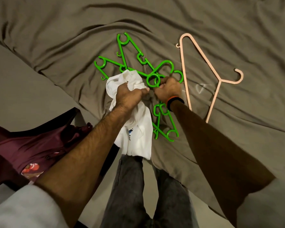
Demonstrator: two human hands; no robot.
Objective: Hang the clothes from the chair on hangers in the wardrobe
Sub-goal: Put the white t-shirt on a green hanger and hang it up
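Note:
A bunched white garment (135, 129) with a small blue print hangs from my left hand (128, 94), which grips its upper part above the bed. Just right of it, my right hand (168, 89) is curled around the hook ends of the green hangers (132, 46), a tangled pile of several lying on the grey-brown bedsheet (56, 38). More green hanger arms stick out below my right wrist. A pink hanger (186, 71) lies flat on the sheet to the right, apart from both hands.
Maroon clothes (31, 145) with a red floral piece lie heaped at lower left, on what looks like a chair. My legs in grey jeans (130, 186) stand against the bed's edge. The floor shows at bottom.

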